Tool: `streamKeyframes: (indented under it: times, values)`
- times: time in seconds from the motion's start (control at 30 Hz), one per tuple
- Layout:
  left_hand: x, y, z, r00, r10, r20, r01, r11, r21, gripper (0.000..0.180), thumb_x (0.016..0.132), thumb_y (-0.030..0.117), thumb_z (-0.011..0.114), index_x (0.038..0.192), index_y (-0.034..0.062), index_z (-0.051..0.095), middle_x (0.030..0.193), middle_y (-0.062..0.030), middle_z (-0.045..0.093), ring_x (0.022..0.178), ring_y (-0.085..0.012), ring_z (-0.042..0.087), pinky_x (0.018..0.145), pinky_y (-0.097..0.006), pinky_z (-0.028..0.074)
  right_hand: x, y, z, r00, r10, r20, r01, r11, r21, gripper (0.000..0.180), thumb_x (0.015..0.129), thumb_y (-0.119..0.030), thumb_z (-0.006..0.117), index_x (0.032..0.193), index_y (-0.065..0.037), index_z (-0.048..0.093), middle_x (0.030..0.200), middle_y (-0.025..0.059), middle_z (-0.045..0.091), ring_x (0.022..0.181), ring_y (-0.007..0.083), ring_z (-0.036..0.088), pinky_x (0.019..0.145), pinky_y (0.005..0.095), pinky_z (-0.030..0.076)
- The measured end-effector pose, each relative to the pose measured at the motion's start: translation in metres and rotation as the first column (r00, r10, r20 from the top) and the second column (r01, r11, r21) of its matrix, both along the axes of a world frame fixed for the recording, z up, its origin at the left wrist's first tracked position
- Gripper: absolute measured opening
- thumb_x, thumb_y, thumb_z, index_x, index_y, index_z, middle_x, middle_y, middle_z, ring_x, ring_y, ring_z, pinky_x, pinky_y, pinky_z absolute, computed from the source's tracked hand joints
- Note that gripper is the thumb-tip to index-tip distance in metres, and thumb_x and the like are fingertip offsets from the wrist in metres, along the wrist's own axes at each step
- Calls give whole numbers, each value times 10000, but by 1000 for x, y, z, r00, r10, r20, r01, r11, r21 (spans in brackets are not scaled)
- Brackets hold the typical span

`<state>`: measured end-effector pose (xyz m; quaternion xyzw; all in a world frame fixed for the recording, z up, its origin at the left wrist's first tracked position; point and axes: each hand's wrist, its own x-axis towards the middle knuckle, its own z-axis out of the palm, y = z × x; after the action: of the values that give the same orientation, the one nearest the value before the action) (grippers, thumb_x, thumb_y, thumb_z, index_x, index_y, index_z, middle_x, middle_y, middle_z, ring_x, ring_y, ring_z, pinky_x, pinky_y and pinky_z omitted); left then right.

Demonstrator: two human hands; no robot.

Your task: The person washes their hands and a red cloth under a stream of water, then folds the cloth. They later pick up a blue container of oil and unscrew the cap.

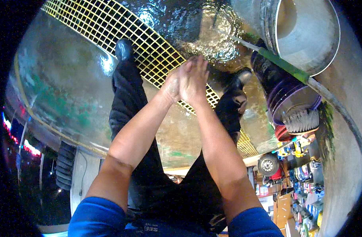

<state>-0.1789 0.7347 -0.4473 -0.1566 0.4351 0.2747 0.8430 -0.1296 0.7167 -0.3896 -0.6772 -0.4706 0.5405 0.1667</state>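
Note:
My left hand (172, 84) and my right hand (193, 81) are pressed together, palm against palm, in front of me. The skin looks wet. The right hand's fingers stretch forward and hold nothing. Part of the left hand is hidden behind the right, but its visible fingers lie flat against it. Below the hands runs a yellow grating (149, 51) set in the wet floor. Beyond them to the right, a hose with a green-wrapped end (283, 65) rests by the buckets, its thin tip over rippling water (218, 29).
At the right stand a large whitish bucket (313, 47) with liquid in it and a dark purple-rimmed bucket (270, 75). A grey-bristled brush (301, 120) is at the dark bucket's rim. My black shoes (124, 49) straddle the grating. Cluttered shelves (307, 181) lie beyond.

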Motion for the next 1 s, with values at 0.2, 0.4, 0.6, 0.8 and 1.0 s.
streamKeyframes:
  times: [0.2, 0.4, 0.6, 0.8, 1.0]
  values:
    - [-23, 16, -4, 997, 43, 59, -46, 997, 61, 602, 968, 187, 483, 1430, -82, 206, 1422, -246, 396, 1273, -325, 462, 1085, -426, 384, 16, -10, 40, 903, 422, 77, -414, 905, -100, 956, 830, -522, 600, 1446, 91, 204, 1520, 314, 108, 1425, 458, 85, 1161, 531, 94]
    - [-1, 9, 7, 961, -240, -139, 246, 969, 24, 555, 974, 231, 526, 1354, -120, 327, 1201, -200, 568, 1163, -272, 543, 1032, -358, 403, 57, 10, 7, 796, 560, 230, -528, 828, -188, 1155, 701, -623, 686, 1435, 119, 192, 1518, 323, 107, 1440, 425, -8, 1177, 501, -3]
    - [2, 13, 8, 786, -550, -283, 450, 822, -349, 567, 993, 463, 428, 1164, -71, 514, 992, -142, 629, 841, -194, 607, 761, -358, 519, 53, 2, 26, 544, 836, 79, -794, 542, -275, 1167, 655, -632, 728, 1414, 119, 256, 1501, 322, 165, 1437, 428, 30, 1177, 520, 36]
    - [18, -20, 12, 60, -492, -868, 925, 356, -137, 608, 862, 477, 615, 1028, -108, 591, 1008, -299, 635, 983, -403, 626, 878, -440, 464, 38, -62, -33, 879, 453, 150, -441, 891, -108, 642, 851, -176, 553, 1407, 64, 340, 1481, 257, 297, 1424, 407, 161, 1188, 477, 103]
    - [-11, 4, -5, 815, -449, -367, 403, 894, -197, 465, 961, 500, 475, 860, 56, 570, 762, -77, 591, 664, -189, 576, 641, -341, 496, 51, 3, 27, 731, 682, 18, -678, 729, -97, 683, 887, -235, 558, 1383, 148, 286, 1520, 290, 147, 1438, 420, 55, 1178, 481, 123]
